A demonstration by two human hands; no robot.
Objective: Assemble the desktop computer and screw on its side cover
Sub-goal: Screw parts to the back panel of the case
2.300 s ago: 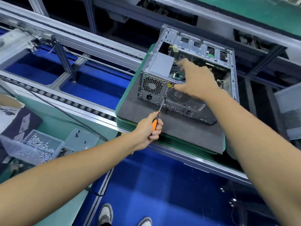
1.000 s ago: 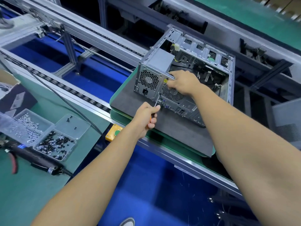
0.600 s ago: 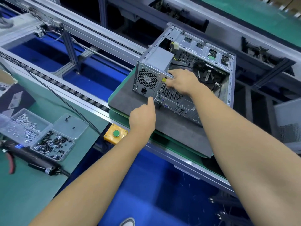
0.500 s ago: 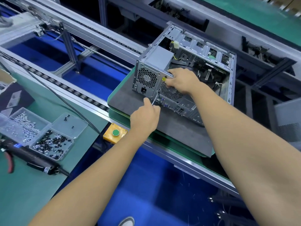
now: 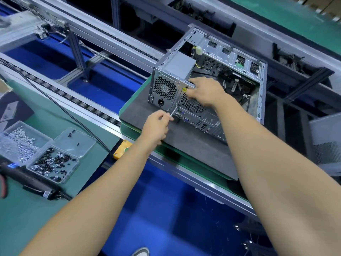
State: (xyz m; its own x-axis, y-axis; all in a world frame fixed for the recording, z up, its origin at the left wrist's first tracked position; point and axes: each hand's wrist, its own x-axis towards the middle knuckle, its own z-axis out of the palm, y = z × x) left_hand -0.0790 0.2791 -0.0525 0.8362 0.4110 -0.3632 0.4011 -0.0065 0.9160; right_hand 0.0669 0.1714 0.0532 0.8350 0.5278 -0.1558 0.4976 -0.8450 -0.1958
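Your left hand (image 5: 156, 124) is curled round the handle of a screwdriver (image 5: 174, 111), and only the bare metal shaft shows beyond your fingers. The shaft runs up and to the right from your grip, and its tip meets the rear panel of the computer case (image 5: 208, 85) at the lower corner of the power supply (image 5: 165, 89), most likely at a mounting screw. Your right hand (image 5: 203, 91) rests on the rear top edge of the case just above and right of that tip, fingers curled over the rim. It looks placed there to brace the case against the push of the tool.

The case lies on its side on a grey mat (image 5: 193, 150), open side up, cover not yet on. Its long axis runs away from your grip toward the far right, rear panel facing you.
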